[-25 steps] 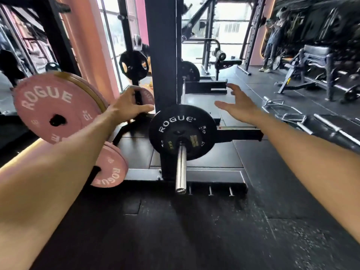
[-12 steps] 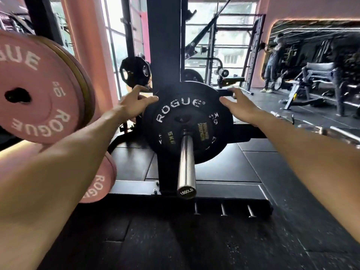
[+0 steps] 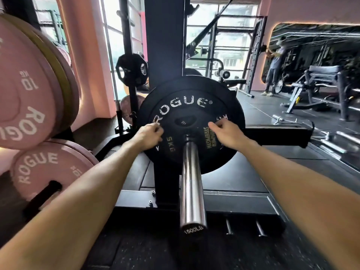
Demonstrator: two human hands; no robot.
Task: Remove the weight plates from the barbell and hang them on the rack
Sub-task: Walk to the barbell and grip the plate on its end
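A black Rogue 5 kg weight plate [image 3: 191, 103] sits on the chrome barbell sleeve [image 3: 191, 182], which points straight at me. My left hand [image 3: 150, 136] is on the plate's face left of the sleeve, fingers curled onto the plate's inner ridge. My right hand [image 3: 226, 133] mirrors it to the right of the sleeve, fingers curled the same way. Behind the plate stands the black rack upright [image 3: 165, 45]. Pink Rogue 10 kg plates hang on the rack at the left, an upper stack [image 3: 25, 98] and a lower one [image 3: 44, 168].
A dark plate [image 3: 132, 69] hangs on a stand behind the rack. The rack's black base frame [image 3: 233, 201] crosses the rubber floor. At the far right stand a bench machine [image 3: 321, 78] and a person [image 3: 276, 61]; loose bars [image 3: 284, 119] lie on the floor.
Both hands dropped from the black plate's upper outer rim to its face on either side of the sleeve, and their fingers curled. My view moved closer to the plate.
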